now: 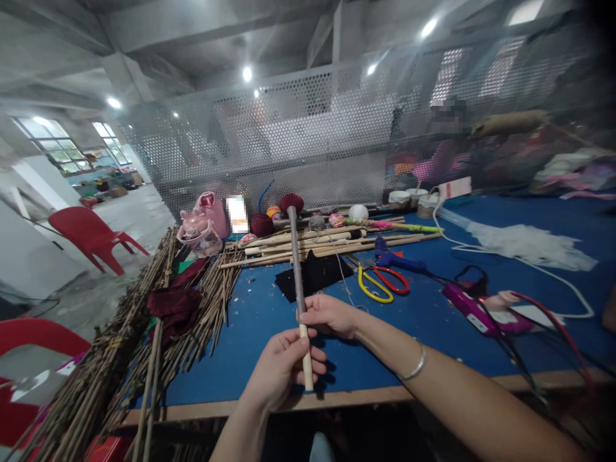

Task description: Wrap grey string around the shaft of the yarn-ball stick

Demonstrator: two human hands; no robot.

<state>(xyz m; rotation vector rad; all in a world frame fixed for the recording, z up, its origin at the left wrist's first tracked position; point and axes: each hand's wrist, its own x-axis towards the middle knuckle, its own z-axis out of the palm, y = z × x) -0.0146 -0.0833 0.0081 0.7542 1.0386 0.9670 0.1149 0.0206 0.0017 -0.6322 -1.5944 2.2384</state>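
Observation:
A wooden stick with a dark red ball-shaped head, like a mallet (296,263), points away from me above the table. Grey wrapping covers most of its shaft, while the near end shows bare pale wood. My left hand (283,362) is closed around that bare end, thumb on top. Just above it, my right hand (332,316) pinches the shaft where the grey wrapping meets the wood. Under the shaft lies a piece of black cloth (320,273). Scissors (375,289) with one yellow and one red handle lie to the right, beside a blue glue gun (397,260).
Bundles of thin sticks (192,321) and dark red cloth (173,301) cover the left side. Pale rods (269,250) and yarn balls (359,212) lie behind. A purple power strip (474,311) with cords and white plastic (529,244) sit right. A perforated metal screen (269,141) stands behind.

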